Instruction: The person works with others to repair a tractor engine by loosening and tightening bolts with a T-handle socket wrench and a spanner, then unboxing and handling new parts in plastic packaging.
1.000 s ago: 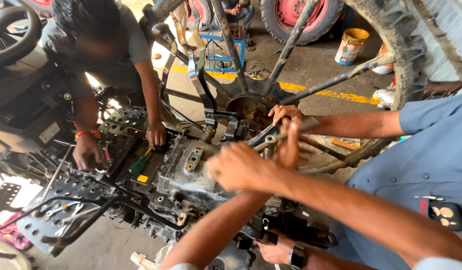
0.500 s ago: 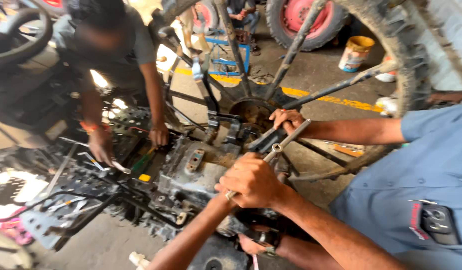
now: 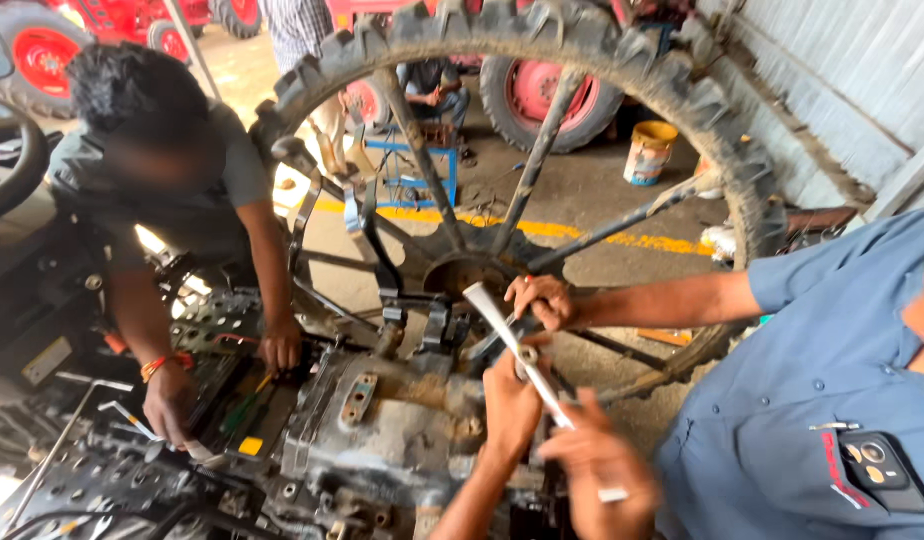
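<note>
Two hands close on one long steel wrench [image 3: 527, 355] above a stripped tractor gearbox housing [image 3: 382, 435]: the left hand [image 3: 512, 405] is wrapped around the bar at its middle, and the right hand [image 3: 602, 470], blurred, appears clenched on the lower end. The tool slants up to the hub of a spoked, lugged wheel [image 3: 582, 40], where a co-worker's hand [image 3: 542, 300] in a blue sleeve steadies its head. The wrench looks rigid and heavy, its bare metal likely greasy, so a grip far down the shaft would give the most leverage. Across the housing, another person's hands [image 3: 280, 345] rest among loose tools on a perforated footplate [image 3: 102, 470]. A small yellow square tag [image 3: 250, 445] sits on the machine's left side; a yellow-and-white bucket [image 3: 650, 150] stands on the concrete floor [image 3: 602, 190] beyond a painted yellow line [image 3: 582, 232], near a blue stand [image 3: 422, 170].
</note>
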